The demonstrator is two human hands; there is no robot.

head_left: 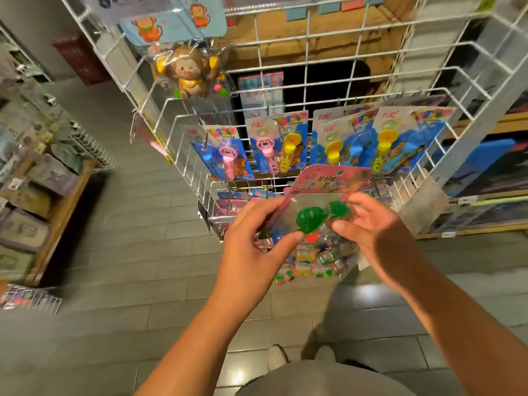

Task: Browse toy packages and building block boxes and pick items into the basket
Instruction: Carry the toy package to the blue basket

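Floor (pixel 137 212): grey tiles ran under everything, with the person's shoe tip (pixel 275 357) showing at the bottom.
Wire rack (pixel 314 90): a white grid stand with wire shelf fronts stood straight ahead, hung with carded toys.
Side shelf (pixel 43 195): a wooden unit at far left carried boxed goods, too blurred to read.
Monkey toy (pixel 190 74): a brown monkey in clear wrap hung at the rack's upper left, under a blue card printed with monkeys.
Bubble toy cards (pixel 328 141): a row of blue cards with pink, yellow and blue toys hung across the middle tier, just above the hands.
Toy package (pixel 323 192): a pink-headed card with a clear blister held green parts (pixel 310 221) and small coloured pieces; it was lifted in front of the rack's lower tier, tilted toward the camera.
Left hand (pixel 251 252): it gripped the package's left edge, thumb on the front by the green part, fingers curled behind.
Right hand (pixel 368 230): thumb and fingers were curled around the package's right side, thumb tip on the blister.
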